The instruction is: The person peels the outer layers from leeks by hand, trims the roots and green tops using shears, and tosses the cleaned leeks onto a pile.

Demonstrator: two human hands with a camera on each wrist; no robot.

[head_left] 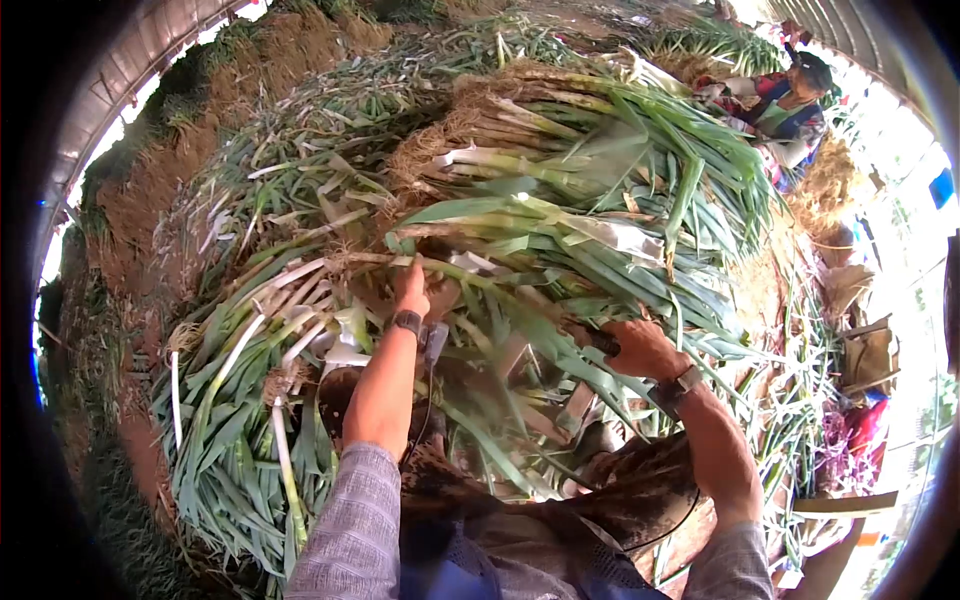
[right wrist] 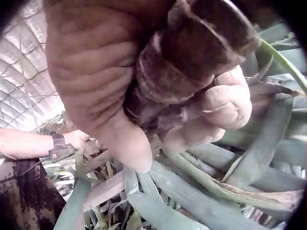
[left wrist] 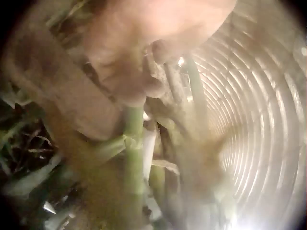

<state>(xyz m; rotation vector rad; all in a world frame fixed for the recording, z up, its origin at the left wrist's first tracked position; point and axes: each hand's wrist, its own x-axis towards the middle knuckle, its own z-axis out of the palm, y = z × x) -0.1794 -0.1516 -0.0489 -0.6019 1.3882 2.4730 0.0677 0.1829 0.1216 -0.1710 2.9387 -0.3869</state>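
My left hand [head_left: 412,292] grips a leek [head_left: 375,258] near its root end, at the edge of a big heap. In the left wrist view the curled fingers close round the green stalk [left wrist: 134,163]. My right hand [head_left: 648,350] is lower and to the right, over the leaves. It holds a thick dark handle [right wrist: 187,57] with a worn, wrapped surface; the tool's working end is hidden. Flat green leek leaves [right wrist: 168,191] lie just under the right fingers and thumb.
Large leeks [head_left: 590,150] are stacked ahead, roots to the left. More leeks [head_left: 240,430] lie by my left side. A wooden slat [head_left: 575,410] sits between my knees. Another person [head_left: 785,115] works at the far right. Cut leaves [head_left: 780,430] litter the ground to the right.
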